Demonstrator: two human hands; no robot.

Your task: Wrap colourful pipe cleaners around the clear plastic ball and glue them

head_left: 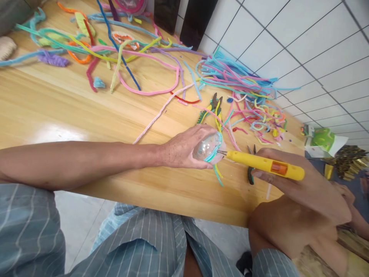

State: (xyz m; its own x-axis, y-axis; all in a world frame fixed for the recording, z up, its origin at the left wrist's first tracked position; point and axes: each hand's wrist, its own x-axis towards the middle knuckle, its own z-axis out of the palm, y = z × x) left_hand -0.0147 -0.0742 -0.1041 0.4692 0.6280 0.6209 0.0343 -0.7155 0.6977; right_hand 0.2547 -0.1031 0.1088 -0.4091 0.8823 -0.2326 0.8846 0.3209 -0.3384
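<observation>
My left hand point(187, 148) is wrapped round a clear plastic ball or dome point(206, 148). Teal and yellow pipe cleaners point(215, 153) run along the dome's right side, their loose ends hanging below. In my right hand point(311, 184) is a yellow pen-like tool point(250, 159) with an orange window in its body. Its thin metal tip points left and meets, or nearly meets, the dome's edge; exact contact is unclear. Just above my left hand lie cutting pliers point(211, 109) with green and yellow handles. A second dark-handled tool point(250, 175) is partly covered by the yellow one.
Loose pipe cleaners point(150, 92) spread over the wooden table point(86, 115). A thick blue and pink bundle point(239, 75) lies against the tiled wall point(288, 46), with short curled pieces point(265, 119) nearby. Another person's arm point(357, 219) shows at the right edge.
</observation>
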